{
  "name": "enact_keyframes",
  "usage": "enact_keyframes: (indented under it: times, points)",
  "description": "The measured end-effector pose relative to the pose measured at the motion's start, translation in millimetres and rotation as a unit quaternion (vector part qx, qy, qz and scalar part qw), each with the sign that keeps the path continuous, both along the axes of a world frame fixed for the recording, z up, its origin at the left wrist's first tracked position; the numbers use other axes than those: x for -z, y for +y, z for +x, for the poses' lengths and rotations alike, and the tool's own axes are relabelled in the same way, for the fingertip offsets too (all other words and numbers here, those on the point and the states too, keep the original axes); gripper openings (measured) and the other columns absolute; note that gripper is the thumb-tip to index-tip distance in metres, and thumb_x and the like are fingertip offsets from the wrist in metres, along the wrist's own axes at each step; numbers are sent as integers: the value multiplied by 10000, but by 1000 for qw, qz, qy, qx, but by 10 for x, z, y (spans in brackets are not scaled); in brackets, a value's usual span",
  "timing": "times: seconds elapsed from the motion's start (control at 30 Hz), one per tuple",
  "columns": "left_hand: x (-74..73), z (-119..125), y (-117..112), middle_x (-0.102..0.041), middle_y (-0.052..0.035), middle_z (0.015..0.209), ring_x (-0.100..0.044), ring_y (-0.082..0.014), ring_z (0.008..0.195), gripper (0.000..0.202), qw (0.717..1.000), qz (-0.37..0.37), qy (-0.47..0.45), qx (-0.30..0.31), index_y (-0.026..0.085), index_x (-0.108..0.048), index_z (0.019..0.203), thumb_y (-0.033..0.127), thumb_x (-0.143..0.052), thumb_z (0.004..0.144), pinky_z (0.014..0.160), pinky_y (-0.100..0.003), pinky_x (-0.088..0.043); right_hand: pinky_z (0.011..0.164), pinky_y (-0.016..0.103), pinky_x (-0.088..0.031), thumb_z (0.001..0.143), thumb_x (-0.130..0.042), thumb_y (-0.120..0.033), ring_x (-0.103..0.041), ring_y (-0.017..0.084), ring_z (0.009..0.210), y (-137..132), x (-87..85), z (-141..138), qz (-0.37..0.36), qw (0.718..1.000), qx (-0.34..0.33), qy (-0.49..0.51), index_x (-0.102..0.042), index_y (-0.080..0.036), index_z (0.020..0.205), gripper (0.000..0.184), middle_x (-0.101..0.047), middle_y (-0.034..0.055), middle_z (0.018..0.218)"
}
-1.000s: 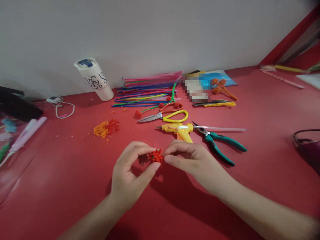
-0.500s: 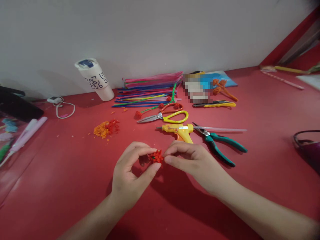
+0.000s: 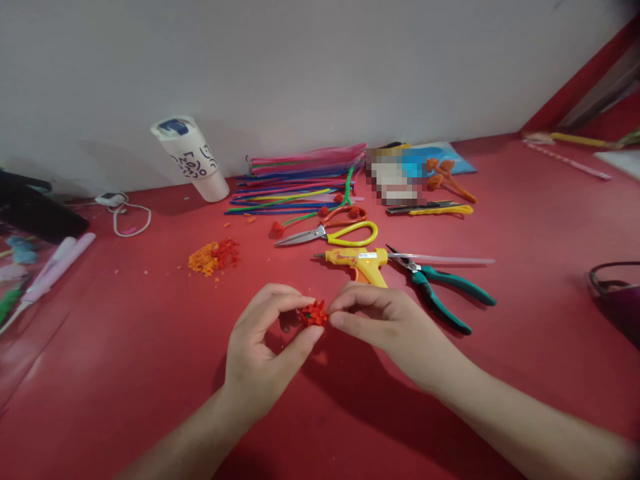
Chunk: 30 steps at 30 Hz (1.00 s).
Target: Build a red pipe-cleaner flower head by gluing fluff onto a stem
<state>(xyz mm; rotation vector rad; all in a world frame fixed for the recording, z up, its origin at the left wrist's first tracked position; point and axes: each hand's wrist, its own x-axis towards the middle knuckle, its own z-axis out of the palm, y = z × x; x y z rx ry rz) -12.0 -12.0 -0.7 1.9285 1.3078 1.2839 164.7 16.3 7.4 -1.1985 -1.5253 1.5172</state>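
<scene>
**Two hands pinch a small red flower over the red worktop**

Nearest me, the left hand (image 3: 260, 360) and right hand (image 3: 385, 323) meet, each grip closed on the small red flower (image 3: 313, 313), held between thumb and fingertips just above the worktop (image 3: 125, 373). Just behind lie a yellow glue gun (image 3: 360, 260) and teal-handled pliers (image 3: 443, 293), then yellow-handled scissors (image 3: 333, 233). Left of these sits a heap of orange and red trimmings (image 3: 213, 257). Farthest, by the wall, lie coloured pipe cleaners (image 3: 295, 183) and a tilted white cup (image 3: 193, 160).
</scene>
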Motion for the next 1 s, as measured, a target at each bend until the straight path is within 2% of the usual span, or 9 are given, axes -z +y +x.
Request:
enact_keyframes:
  times: [1.0]
  points:
    - [35, -6, 4, -588, -12, 874, -557, -112, 727, 191, 1000, -7, -11, 14, 210, -620, 936, 106, -641, 778, 640, -231, -472, 649, 258, -420, 732, -634, -283, -533, 115, 658, -4, 16, -6, -11, 1000, 5, 8, -635, -191, 674, 108, -575, -22, 686]
